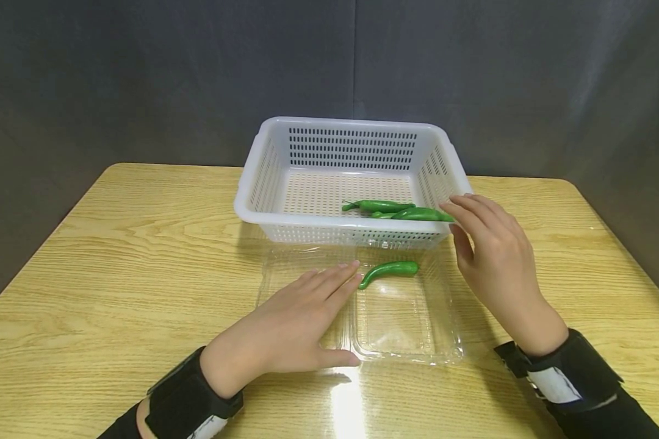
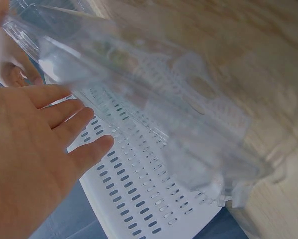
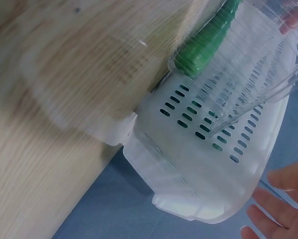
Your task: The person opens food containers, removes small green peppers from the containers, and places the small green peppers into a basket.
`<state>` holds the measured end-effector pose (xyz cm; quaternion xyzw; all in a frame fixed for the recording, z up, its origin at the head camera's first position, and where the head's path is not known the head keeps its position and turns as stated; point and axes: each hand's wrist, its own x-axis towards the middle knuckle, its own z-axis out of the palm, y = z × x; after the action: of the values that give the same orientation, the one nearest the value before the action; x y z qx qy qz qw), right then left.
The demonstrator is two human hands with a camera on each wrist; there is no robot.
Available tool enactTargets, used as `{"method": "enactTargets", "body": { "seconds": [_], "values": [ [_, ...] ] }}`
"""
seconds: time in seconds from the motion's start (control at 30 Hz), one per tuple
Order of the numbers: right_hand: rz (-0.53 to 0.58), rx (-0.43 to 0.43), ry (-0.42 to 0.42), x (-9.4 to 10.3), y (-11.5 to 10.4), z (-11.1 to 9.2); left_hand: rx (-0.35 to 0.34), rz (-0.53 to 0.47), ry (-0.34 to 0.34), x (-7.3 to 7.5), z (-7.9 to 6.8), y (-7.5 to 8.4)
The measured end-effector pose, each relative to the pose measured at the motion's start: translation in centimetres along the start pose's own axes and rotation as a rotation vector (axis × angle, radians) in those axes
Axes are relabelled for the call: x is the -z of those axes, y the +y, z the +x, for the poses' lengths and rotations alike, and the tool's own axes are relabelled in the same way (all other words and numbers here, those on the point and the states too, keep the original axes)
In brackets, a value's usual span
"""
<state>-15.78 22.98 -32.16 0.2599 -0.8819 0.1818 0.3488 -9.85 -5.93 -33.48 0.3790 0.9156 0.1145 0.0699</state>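
Observation:
A clear plastic clamshell box (image 1: 395,329) lies opened out on the table. One green chili pepper (image 1: 392,269) rests in its right half, and in the right wrist view that green chili pepper (image 3: 204,50) shows through the plastic. My left hand (image 1: 293,326) stretches over the left half, fingers straight, fingertips near the middle fold. Behind the box stands a white plastic basket (image 1: 318,219) with several green chili peppers (image 1: 423,214) at its front right. My right hand (image 1: 496,253) is at the basket's front right corner, fingers loosely bent over the rim, fingertips close to a pepper's end.
The wooden table (image 1: 115,274) carries the basket and the box, with the box directly in front of the basket. A dark grey partition (image 1: 170,79) rises behind the table and along its sides. Black bands (image 1: 571,372) circle both wrists.

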Motion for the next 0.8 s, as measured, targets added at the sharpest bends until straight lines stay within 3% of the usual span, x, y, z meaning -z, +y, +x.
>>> {"method": "enactTargets", "body": {
  "seconds": [0.47, 0.8],
  "values": [
    [0.001, 0.01, -0.005, -0.02, 0.0, -0.02, -0.004, 0.0, 0.001, 0.06, -0.03, 0.04],
    [0.048, 0.135, 0.016, -0.24, -0.01, -0.04, -0.003, -0.007, 0.002, 0.01, -0.07, 0.03]
  ]
}}
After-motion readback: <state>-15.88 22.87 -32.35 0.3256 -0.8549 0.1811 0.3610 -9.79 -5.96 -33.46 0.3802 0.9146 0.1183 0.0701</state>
